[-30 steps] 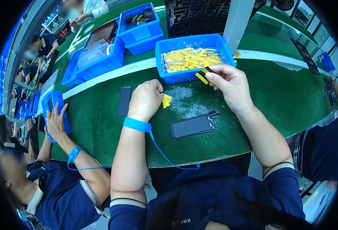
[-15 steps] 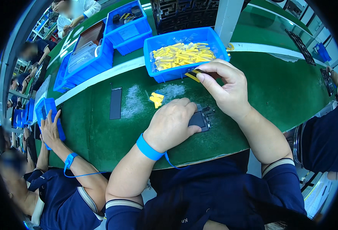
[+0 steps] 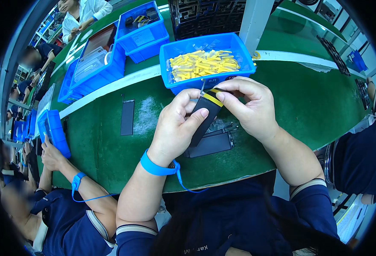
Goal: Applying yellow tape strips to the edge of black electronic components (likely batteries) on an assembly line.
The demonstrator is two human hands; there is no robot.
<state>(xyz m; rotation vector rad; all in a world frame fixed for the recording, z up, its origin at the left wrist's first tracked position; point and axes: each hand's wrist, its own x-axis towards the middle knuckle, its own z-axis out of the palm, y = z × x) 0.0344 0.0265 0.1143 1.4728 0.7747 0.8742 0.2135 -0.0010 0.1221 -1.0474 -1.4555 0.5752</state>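
Note:
My left hand (image 3: 175,123) grips a flat black battery pack (image 3: 205,116), tilted up off the table with its thumb across the face. At the pack's upper end lies a yellow strip (image 3: 213,99). My right hand (image 3: 252,106) pinches a black-and-yellow strip at that same end, thumb and forefinger closed; its fingertips touch or nearly touch the pack. Below the hands, more dark flat packs (image 3: 211,146) lie on the green table (image 3: 107,158). Another such pack (image 3: 127,118) rests alone to the left. A blue bin (image 3: 209,40) full of yellow strips (image 3: 205,64) stands just beyond my hands.
Blue bins (image 3: 142,36) with parts stand at the far left, behind a white rail (image 3: 111,86). A post (image 3: 254,25) rises behind the strip bin. On my left, a co-worker's hand (image 3: 51,155) is at a small blue bin (image 3: 53,132). A blue wrist-strap cord (image 3: 186,186) trails from my left wrist.
My left hand has lifted a black pack off the table and turned it up to my right hand. The strip in my right hand now meets the pack's upper end.

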